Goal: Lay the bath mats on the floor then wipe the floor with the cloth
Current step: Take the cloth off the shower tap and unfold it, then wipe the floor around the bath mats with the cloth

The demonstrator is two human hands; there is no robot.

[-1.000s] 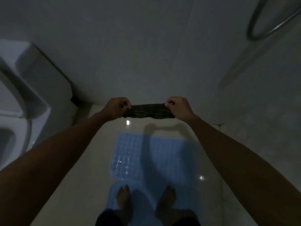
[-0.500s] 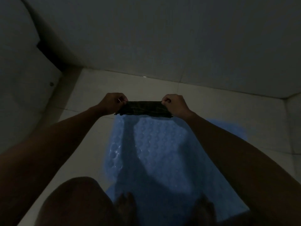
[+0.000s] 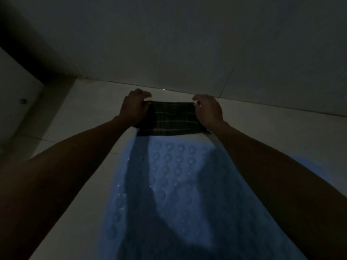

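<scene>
Nearest the camera, 2 bare forearms reach forward over a pale blue bath mat (image 3: pixel 180 184) that lies flat on the white tiled floor (image 3: pixel 90 117). The mat is studded with round bumps, and its long axis runs away from the person toward the wall (image 3: pixel 187 44). Its far edge sits just under the near edge of the cloth.

Beyond the mat, the dark striped cloth (image 3: pixel 171 119) is spread between both hands. Its long axis runs left to right, parallel to the wall and across the mat's length, with its pale stripes running the same way. The left hand (image 3: pixel 134 106) is closed over the cloth's left end, fingers curled down on it. The right hand (image 3: pixel 208 109) covers the right end, with thumb and fingers pinching the far corner. I cannot tell whether the cloth is pressed on the tile or held just above it.

The mat looks laid, so wiping seems to be the step at hand. The risks, as I judge them:
- The cloth's near edge overlaps the mat, so a pull toward the body could drag it over the bumps, or shift the mat, instead of cleaning tile.
- The light is dim, so missed patches would be hard to spot.
- The strip of bare tile up to the wall is narrow, so a forward stroke could run knuckles into the wall.
</scene>
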